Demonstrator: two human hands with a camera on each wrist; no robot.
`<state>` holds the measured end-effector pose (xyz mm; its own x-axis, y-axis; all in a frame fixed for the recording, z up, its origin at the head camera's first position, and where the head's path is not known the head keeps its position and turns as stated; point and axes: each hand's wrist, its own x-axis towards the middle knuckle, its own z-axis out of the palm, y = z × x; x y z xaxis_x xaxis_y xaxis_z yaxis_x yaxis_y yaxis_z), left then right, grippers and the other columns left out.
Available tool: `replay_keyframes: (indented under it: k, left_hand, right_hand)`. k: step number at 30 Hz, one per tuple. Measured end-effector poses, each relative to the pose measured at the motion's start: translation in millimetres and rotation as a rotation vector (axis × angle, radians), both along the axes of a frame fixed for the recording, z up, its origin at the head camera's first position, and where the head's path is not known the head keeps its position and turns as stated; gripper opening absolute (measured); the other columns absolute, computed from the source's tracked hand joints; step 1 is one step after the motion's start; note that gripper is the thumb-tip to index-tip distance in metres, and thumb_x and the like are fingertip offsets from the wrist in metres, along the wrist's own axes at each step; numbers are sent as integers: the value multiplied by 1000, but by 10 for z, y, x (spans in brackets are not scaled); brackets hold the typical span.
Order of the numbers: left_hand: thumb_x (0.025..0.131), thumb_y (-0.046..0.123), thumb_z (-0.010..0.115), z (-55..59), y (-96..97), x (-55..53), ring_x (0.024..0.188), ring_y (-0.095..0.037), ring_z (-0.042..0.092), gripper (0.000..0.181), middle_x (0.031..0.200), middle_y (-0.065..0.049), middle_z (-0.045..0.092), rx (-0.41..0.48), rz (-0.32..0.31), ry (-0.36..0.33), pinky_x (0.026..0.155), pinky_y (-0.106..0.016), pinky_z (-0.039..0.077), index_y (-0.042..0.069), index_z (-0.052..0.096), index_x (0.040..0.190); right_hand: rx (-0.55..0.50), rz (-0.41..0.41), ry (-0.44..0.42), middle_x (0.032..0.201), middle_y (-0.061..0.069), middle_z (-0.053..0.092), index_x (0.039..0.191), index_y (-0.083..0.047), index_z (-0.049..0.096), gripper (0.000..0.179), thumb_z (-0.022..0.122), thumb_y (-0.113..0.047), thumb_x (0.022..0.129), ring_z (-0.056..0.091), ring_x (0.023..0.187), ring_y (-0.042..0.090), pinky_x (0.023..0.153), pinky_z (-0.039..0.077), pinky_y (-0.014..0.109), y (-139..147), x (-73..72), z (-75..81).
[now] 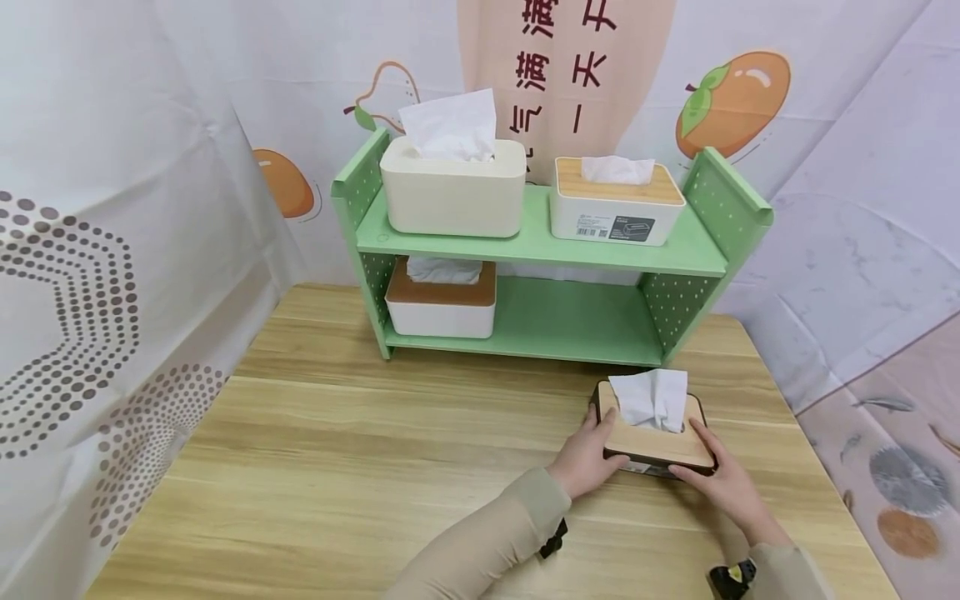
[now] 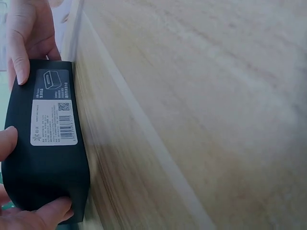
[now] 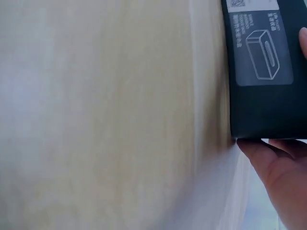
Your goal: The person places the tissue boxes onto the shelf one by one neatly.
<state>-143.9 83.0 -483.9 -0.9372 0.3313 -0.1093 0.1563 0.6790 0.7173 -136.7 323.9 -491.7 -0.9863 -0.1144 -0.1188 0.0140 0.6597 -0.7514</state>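
Observation:
A black tissue box with a light wooden lid (image 1: 645,443) sits at the front right of the shelf, a white tissue standing up from its slot. My left hand (image 1: 587,457) grips its left end, thumb on the near side. At the right end my right hand (image 1: 722,477) holds it, thumb also on the near side. In the left wrist view the box's black side (image 2: 48,160) carries a barcode label, with fingers at both ends. The right wrist view shows the same black side (image 3: 268,110) close to the tabletop; only part of the right hand is visible there.
A green two-tier shelf (image 1: 577,312) stands at the back of the wooden table (image 1: 337,467). On its top are a cream tissue box (image 1: 453,196) and a white one with a wooden lid (image 1: 615,208). A brown-lidded white tissue box (image 1: 442,318) occupies the lower left.

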Motion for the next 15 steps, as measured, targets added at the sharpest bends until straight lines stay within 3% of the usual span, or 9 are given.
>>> replay_keyframes:
  k: [5,7,9,11,12,15]
  left_hand:
    - [87,39,66,-18,-21,-1,128,-29,48,76,153,-19,25,40,21,18,102,-30,43,20,28,150]
    - [85,38,69,-23,-35,4,129,-28,47,75,152,-19,27,64,34,27,101,-29,44,19,32,148]
    - [85,37,70,-25,-51,2,129,-28,46,73,151,-20,29,96,52,40,101,-28,44,18,36,147]
    - [85,36,70,-21,-70,-4,129,-29,46,70,150,-19,31,122,69,58,100,-28,45,16,39,145]
    - [86,35,69,-18,-79,-6,129,-29,46,69,150,-19,31,134,76,69,99,-28,45,16,40,144]
    - [86,34,69,-7,-103,-12,128,-28,47,66,150,-18,33,152,89,100,98,-26,46,15,41,143]
  right_hand:
    - [-44,-36,-23,150,37,12,152,-12,17,94,76,-25,81,17,136,54,108,20,60,-13,17,-26]
    - [-58,-51,-39,151,35,11,152,-14,17,93,75,-27,81,19,136,51,112,27,39,-19,29,-30]
    - [-67,-71,-40,152,32,13,152,-15,19,90,74,-30,82,23,135,48,104,32,15,-32,36,-28]
    - [-60,-91,-27,152,30,18,152,-18,21,87,72,-34,83,28,134,44,87,29,-2,-54,35,-21]
    - [-62,-97,-12,151,30,20,151,-18,22,85,72,-34,84,33,133,38,79,27,-4,-68,34,-19]
    - [-73,-119,36,149,31,24,150,-16,27,81,72,-30,84,45,122,12,75,30,-2,-114,37,-12]
